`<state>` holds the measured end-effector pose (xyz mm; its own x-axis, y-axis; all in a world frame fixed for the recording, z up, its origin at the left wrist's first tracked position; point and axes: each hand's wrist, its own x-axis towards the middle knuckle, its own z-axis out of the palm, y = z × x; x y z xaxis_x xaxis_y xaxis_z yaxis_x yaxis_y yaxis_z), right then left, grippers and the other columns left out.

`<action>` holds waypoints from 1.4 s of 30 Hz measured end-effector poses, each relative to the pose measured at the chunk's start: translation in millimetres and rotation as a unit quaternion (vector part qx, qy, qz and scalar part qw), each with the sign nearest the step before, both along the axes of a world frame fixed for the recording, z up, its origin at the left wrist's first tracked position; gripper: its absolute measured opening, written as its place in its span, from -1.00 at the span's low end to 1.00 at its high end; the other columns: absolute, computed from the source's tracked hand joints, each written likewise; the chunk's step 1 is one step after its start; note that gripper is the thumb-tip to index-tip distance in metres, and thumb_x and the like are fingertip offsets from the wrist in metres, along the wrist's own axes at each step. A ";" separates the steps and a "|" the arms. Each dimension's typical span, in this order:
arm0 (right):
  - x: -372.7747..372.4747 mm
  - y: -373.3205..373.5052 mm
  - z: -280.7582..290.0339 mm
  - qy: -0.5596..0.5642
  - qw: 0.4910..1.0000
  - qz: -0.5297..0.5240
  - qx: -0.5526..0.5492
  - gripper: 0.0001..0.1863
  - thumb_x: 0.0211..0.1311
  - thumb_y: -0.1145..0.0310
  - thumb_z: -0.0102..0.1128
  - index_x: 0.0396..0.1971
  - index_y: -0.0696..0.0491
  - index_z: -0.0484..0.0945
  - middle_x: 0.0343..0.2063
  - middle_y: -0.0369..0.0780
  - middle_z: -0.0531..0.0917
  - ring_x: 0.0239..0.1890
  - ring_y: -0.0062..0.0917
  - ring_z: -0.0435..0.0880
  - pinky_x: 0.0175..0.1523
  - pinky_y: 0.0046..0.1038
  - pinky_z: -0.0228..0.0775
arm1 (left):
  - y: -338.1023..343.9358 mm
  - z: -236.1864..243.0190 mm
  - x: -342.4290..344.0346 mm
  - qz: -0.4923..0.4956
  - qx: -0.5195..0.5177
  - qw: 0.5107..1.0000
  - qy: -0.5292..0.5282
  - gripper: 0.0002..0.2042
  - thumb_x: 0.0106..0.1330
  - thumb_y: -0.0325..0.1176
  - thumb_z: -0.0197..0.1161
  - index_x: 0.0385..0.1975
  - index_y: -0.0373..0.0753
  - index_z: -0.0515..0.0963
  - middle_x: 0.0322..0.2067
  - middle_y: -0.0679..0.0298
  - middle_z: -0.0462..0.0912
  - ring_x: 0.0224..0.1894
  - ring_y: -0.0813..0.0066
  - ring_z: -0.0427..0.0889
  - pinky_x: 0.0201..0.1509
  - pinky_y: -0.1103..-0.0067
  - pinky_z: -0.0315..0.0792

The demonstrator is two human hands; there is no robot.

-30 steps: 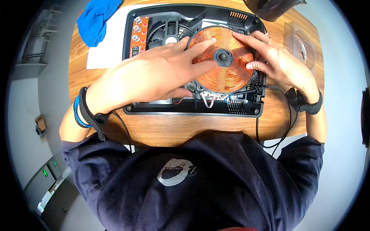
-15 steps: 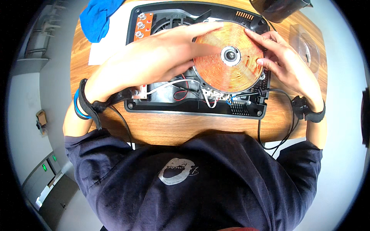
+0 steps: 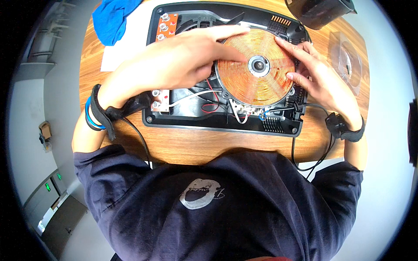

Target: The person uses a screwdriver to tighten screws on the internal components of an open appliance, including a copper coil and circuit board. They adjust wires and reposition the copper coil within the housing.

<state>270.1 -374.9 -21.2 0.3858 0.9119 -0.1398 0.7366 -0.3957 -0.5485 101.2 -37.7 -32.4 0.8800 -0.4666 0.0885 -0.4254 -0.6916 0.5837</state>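
A round copper coil (image 3: 244, 87) with a metal-ringed hub lies over the right part of an open black appliance housing (image 3: 204, 122), beside a fan (image 3: 196, 24). My left hand (image 3: 183, 58) reaches over the coil's left side, fingers stretched apart and partly blurred, one along the far rim. My right hand (image 3: 318, 76) grips the coil's right rim, fingertips on top, other fingers partly hidden. An orange button board (image 3: 165, 24) runs along the housing's left side, partly under my left forearm; white, red and blue wires (image 3: 196, 95) show below the coil.
A blue cloth (image 3: 111, 21) and white sheet (image 3: 113, 58) lie at back left. A dark container (image 3: 318, 11) stands at back right, above a clear plastic piece (image 3: 346, 56). Black cables (image 3: 326, 148) drape over the wooden table's (image 3: 209, 148) near edge.
My left hand has risen up and leftward, uncovering wires and the lower button board. The coil looks shifted slightly, with more glare on it. My right hand remains at its rim.
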 end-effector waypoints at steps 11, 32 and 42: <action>9.0 3.3 -9.0 -0.041 0.997 0.050 0.043 -0.09 0.56 0.40 0.49 0.82 -0.18 0.32 0.12 -0.02 0.63 0.14 -0.02 0.69 0.39 -0.02 0.53 | -10.1 8.9 -12.8 -0.034 0.058 0.998 0.020 -0.15 0.27 -0.57 0.57 0.66 -0.10 0.52 0.82 -0.01 0.20 0.72 -0.19 0.38 0.76 0.06 0.40; 2.6 3.6 -13.0 -0.033 0.999 0.013 0.003 -0.11 0.54 0.41 0.48 0.82 -0.21 0.38 0.05 -0.12 0.57 0.09 -0.15 0.58 0.41 -0.06 0.42 | -13.2 22.8 -6.4 -0.026 0.141 0.989 0.029 -0.30 0.43 -0.44 0.50 0.62 -0.12 0.57 0.79 0.16 0.33 0.68 -0.14 0.42 0.76 0.10 0.46; -3.1 3.6 -19.8 -0.083 0.995 0.038 0.045 -0.21 0.63 0.42 0.37 0.79 -0.12 0.38 0.14 -0.08 0.63 0.19 -0.11 0.75 0.39 -0.03 0.54 | -24.4 37.9 -4.8 -0.021 0.214 0.977 -0.002 -0.27 0.39 -0.43 0.56 0.62 -0.10 0.58 0.77 0.11 0.36 0.82 -0.12 0.25 0.84 0.06 0.33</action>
<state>267.0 -371.2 -41.0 0.3265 0.9452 0.0034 0.8460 -0.2906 -0.4470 96.3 -62.1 5.5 0.8591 -0.4979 -0.1188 -0.4608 -0.8533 0.2438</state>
